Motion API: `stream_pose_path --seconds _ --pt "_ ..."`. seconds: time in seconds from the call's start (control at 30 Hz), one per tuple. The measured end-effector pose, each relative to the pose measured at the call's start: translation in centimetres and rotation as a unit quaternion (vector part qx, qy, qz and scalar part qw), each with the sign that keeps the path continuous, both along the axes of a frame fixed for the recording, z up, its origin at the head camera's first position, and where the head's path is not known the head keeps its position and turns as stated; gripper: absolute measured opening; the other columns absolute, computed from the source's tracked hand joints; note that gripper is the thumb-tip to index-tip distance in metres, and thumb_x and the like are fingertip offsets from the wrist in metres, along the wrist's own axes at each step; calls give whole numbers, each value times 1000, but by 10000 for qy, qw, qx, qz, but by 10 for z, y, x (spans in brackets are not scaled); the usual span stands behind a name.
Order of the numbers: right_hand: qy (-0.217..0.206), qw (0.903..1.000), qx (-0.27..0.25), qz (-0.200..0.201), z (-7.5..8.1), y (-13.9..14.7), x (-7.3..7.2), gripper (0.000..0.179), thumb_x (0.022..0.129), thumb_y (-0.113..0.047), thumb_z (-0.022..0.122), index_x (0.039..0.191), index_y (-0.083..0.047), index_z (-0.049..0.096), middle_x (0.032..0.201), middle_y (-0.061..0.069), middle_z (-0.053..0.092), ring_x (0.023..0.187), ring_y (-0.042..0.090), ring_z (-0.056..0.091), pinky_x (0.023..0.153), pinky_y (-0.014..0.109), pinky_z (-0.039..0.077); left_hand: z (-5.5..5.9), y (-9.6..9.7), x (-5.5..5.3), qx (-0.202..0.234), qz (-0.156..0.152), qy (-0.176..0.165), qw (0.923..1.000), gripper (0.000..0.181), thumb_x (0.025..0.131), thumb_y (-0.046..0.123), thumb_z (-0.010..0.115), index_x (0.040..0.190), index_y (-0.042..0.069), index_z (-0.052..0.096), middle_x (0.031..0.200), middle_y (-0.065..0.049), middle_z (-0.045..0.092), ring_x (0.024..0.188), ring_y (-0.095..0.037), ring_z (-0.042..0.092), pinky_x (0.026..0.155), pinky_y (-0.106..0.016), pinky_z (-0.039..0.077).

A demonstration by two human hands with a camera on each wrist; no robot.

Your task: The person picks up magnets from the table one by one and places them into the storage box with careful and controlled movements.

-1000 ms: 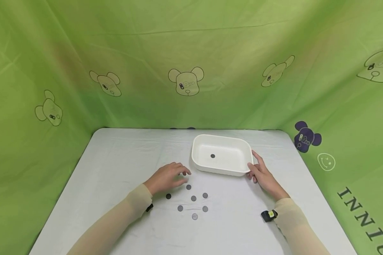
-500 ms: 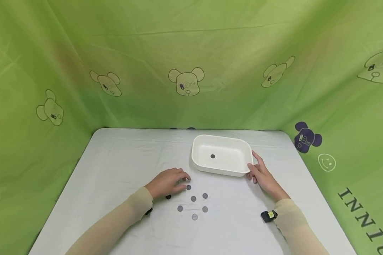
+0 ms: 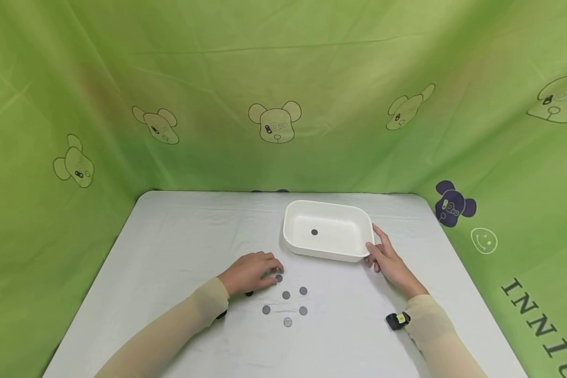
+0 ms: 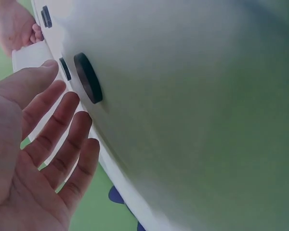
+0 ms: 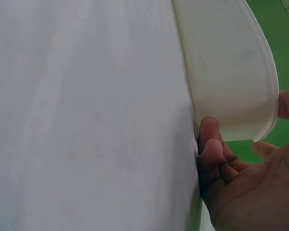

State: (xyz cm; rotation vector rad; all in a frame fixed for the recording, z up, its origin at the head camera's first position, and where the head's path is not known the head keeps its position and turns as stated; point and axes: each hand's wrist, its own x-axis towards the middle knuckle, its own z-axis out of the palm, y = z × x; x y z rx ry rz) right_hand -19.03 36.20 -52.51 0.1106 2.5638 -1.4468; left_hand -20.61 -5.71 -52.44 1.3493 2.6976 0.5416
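In the head view my left hand [image 3: 251, 272] hovers low over the table, its thumb and fingertips about a small grey disc [image 3: 279, 279]. The left wrist view shows the fingers loosely bent and apart, with that disc [image 4: 64, 69] just past the thumb tip; contact cannot be made out. A black disc [image 3: 249, 293] is partly hidden under the left hand, and its thick edge shows in the left wrist view. My right hand [image 3: 390, 263] grips the right end of a white plastic tray [image 3: 328, 254], thumb at the rim. One dark disc [image 3: 314, 232] lies inside the tray.
Several more grey discs, among them one [image 3: 286, 295] near the middle, lie scattered on the white-covered table [image 3: 179, 231] in front of the tray. Green printed cloth [image 3: 208, 157] hangs around the back and both sides.
My left hand has come down and toward me, from beside the tray's near left corner to the grey disc. The right hand and tray have stayed in place.
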Motion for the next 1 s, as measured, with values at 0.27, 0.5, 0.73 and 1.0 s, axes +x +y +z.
stream_pose_path --seconds 0.27,0.5,0.73,1.0 --pt "28 9999 -100 77 3 -1 1 73 118 -35 40 173 -18 -4 92 13 61 72 19 54 65 29 49 -4 0 -1 -40 -97 118 9999 18 99 25 80 116 24 76 110 8 69 96 -13 63 86 -29 53" --pt "-76 9997 -213 103 23 -10 7 73 118 -26 43 172 -11 -3 91 17 61 72 23 55 65 32 50 -5 1 -2 -237 -110 225 9994 14 99 27 80 112 26 75 111 8 68 98 -12 64 88 -29 53" --pt "7 9996 -248 150 36 -16 12 72 118 -26 43 171 -7 -2 90 17 61 71 24 55 65 32 50 -5 3 -1 -334 -46 172 9993 12 101 31 78 111 26 74 109 10 68 94 -10 61 86 -29 53" --pt "93 9999 -84 53 1 -2 0 72 118 -30 42 173 -14 -3 92 15 61 71 20 55 64 30 49 -4 4 -1 -301 -88 192 9993 12 100 29 79 109 25 72 107 9 67 92 -10 60 85 -30 53"
